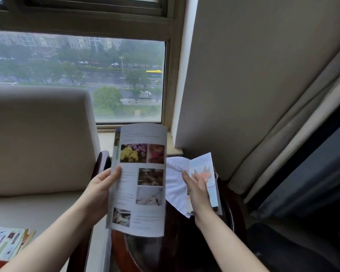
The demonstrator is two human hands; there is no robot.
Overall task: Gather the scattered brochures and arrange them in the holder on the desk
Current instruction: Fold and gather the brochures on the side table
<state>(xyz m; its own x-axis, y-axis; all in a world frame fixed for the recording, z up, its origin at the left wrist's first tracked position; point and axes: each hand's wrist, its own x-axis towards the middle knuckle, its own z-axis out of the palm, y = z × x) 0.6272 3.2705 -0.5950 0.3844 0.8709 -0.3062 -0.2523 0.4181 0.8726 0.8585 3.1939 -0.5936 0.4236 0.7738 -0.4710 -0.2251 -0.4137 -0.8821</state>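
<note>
- I see one large photo brochure held upright in front of me, above the near edge of a round dark tabletop.
- My left hand has it by the left edge: the grip is closed, thumb on the front page and fingers behind.
- Risk: the grip is on one edge only and the sheet bows. It could sag or slip out if I tilt it while working with the other hand.
- My right hand is flat on a pale blue leaflet lying on the tabletop. Its grip is open, fingers straight, holding nothing.
- Risk: that leaflet overlaps a white cloth which hangs over the tabletop's edge. Dragging the leaflet could pull the cloth down, or push the paper off the far side.
- Edges of at least one more sheet show under the leaflet; I cannot count them exactly. Lifting only the top one may leave some behind.
- A fanned pile of printed brochures, at least two, lies on the seat of one beige armchair at lower left, easy to overlook.
- Count: two hands, one cloth, one tabletop.
- The holder is not in view, and neither is any desk.
</note>
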